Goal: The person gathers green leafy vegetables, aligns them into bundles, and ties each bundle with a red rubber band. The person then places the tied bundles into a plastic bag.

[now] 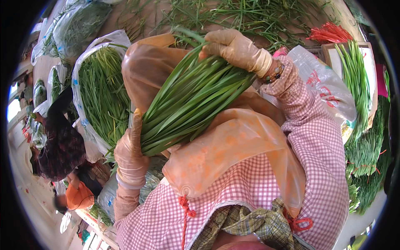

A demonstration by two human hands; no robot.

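A thick bunch of long green leaves, like garlic chives [193,97], lies across the knees, over a translucent plastic apron [231,140]. My left hand [132,147], in a thin tan glove, is closed around the lower left end, its thumb pointing up along the edge. At the upper right end my right hand [231,47], gloved the same way, has its fingers bent at the leaves; a stray leaf sticks out beyond them. A beaded bracelet [275,73] is on that wrist. The palm of the right hand is hidden.
Loose leaves [247,15] lie scattered ahead. A clear plastic bag of greens [103,90] stands at the left. To the right are red ties [331,32], a bundle of green stalks [356,81] on a board, a plastic sack [322,81] and tied bundles [364,156]. Other people [79,195] are at the far left.
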